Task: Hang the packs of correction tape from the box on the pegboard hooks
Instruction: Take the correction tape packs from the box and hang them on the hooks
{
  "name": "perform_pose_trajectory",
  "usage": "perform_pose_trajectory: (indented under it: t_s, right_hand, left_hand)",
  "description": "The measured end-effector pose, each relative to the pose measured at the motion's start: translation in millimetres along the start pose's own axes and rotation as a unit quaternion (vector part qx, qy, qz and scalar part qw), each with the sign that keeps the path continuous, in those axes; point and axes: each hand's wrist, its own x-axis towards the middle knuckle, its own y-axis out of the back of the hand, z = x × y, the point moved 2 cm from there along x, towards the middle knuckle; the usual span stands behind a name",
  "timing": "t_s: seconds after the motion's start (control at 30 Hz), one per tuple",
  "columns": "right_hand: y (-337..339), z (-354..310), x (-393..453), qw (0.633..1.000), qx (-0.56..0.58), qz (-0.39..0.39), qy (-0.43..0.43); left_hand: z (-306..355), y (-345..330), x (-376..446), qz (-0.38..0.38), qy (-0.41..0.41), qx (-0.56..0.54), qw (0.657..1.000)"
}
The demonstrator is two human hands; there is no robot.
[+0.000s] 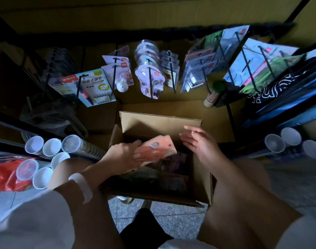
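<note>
Fingers (pixel 135 143) of the left hand (pixel 121 155) curl round a stack of orange packs (pixel 156 147) and hold it just over the open cardboard box (pixel 159 123). How many packs are in the stack is too blurry to count. Right hand (pixel 198 142) floats beside the stack with its fingers straight and loose, holding nothing. More packs, dark and purple, lie down inside the box (pixel 173 164). 1 box sits on the floor between the person's 2 knees. Past the box, black hooks (pixel 172 81) hold rows of hanging packs. 7 round tube caps (pixel 52 147) show on the left, and 3 more (pixel 291 136) on the right. 1 white band (pixel 82 186) is on the left wrist.
</note>
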Motion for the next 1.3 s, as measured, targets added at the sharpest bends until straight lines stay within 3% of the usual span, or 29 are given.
perform_pose_trajectory:
  t_s: [0.1,0.23,0.37,0.43,0.53,0.7,0.83,1.0,1.1,1.2,1.3]
  right_hand:
    - [1.9,-2.0,-16.5,0.999,-0.032,-0.022,-0.015]
    - [-4.0,9.6,-42.6,0.981,-0.178,-0.055,-0.048]
    - [-24.1,27.9,-68.3,0.983,-0.112,-0.117,-0.087]
    - [-27.4,32.2,-72.2,0.986,-0.114,-0.106,-0.056]
    - [-28.9,20.5,-72.4,0.969,-0.233,-0.076,0.041]
    - [-42.7,-30.4,-83.7,0.925,-0.33,-0.12,0.148]
    - [-36.8,-72.1,-92.2,0.917,-0.324,-0.127,0.193]
    - [-16.6,-91.5,-87.9,0.976,-0.153,-0.015,0.156]
    - [-18.8,-96.8,-88.1,0.979,-0.134,0.055,0.145]
    - [-36.3,-108.5,-97.0,0.968,-0.191,0.056,0.156]
    - [-58.4,-121.8,-107.8,0.983,-0.122,0.028,0.134]
  left_hand:
    - [0.6,13.6,-14.7,0.098,0.071,-0.173,0.977]
    - [6.9,18.1,-28.4,0.141,0.125,-0.3,0.935]
    - [9.3,9.5,-35.1,0.196,0.155,-0.371,0.894]
    - [4.0,5.8,-37.7,0.205,0.178,-0.425,0.864]
    - [0.8,3.2,-46.5,0.207,0.194,-0.532,0.798]
    - [12.2,2.2,-65.2,0.182,0.156,-0.714,0.657]
    - [12.0,6.4,-69.4,0.164,0.15,-0.79,0.572]
    - [19.0,15.8,-73.0,0.164,0.137,-0.789,0.576]
    - [21.7,26.9,-73.5,0.179,0.157,-0.771,0.591]
    - [21.6,50.0,-75.1,0.197,0.15,-0.741,0.624]
    - [19.5,80.4,-79.0,0.208,0.125,-0.727,0.642]
